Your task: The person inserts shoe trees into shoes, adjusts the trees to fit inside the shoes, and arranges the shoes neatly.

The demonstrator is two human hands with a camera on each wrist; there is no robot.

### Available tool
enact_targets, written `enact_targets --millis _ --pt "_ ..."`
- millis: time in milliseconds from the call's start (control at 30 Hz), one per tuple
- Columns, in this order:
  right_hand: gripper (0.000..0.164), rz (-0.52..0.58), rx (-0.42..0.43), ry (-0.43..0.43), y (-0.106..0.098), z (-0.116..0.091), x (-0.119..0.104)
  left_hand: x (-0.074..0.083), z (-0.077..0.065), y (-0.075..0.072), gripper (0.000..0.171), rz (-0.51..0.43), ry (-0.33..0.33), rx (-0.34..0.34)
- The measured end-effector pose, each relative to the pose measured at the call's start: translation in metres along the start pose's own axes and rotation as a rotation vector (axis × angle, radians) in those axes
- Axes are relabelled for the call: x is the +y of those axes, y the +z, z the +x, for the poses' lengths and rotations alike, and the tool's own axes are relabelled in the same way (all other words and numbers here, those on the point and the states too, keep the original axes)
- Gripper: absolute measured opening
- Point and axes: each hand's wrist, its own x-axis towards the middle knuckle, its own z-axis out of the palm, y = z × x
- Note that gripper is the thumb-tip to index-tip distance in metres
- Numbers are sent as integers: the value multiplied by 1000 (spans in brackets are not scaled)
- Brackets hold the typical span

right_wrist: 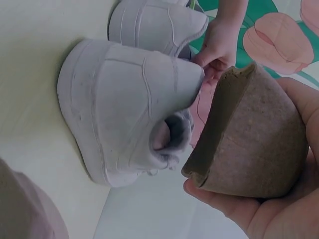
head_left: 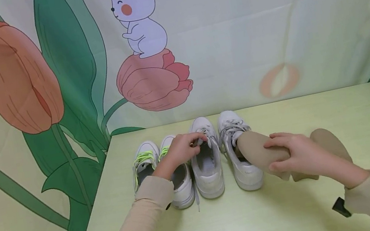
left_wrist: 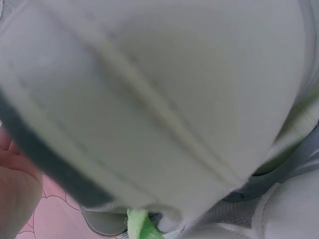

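Observation:
Four sneakers stand in a row, toes toward the back. My left hand (head_left: 184, 148) pinches the tongue (head_left: 203, 142) of a white sneaker (head_left: 211, 186) with grey laces, third from the left. My right hand (head_left: 305, 154) grips a brown moulded-pulp shoe insert (head_left: 260, 148), its fingers and thumb on either side; the insert's hollow, open end shows in the right wrist view. Its rounded tip is over the opening of the rightmost white sneaker (head_left: 249, 178). A second brown insert (head_left: 329, 142) lies on the table, partly behind my right hand.
Two white sneakers with yellow-green laces (head_left: 144, 157) stand at the left, partly covered by my left arm. They rest on a pale table (head_left: 247, 223). Behind it hangs a cloth backdrop (head_left: 231, 42) printed with tulips and a rabbit. A loose lace (head_left: 197, 199) hangs between two sneakers.

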Motion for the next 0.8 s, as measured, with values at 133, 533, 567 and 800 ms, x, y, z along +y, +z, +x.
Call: enact_targets --millis 133,533,567,800 --pt "45 -16 -12 -26 5 3 -2 0 0 0 29 -1 -6 -5" --pt "45 -213 1 -79 14 13 -11 1 0 0 29 -2 -21 -9" --pt "44 -198 -10 -75 14 13 -13 1 0 0 29 -2 -21 -9" --pt "43 -22 -90 -70 19 21 -20 0 1 0 29 -12 -17 -5"
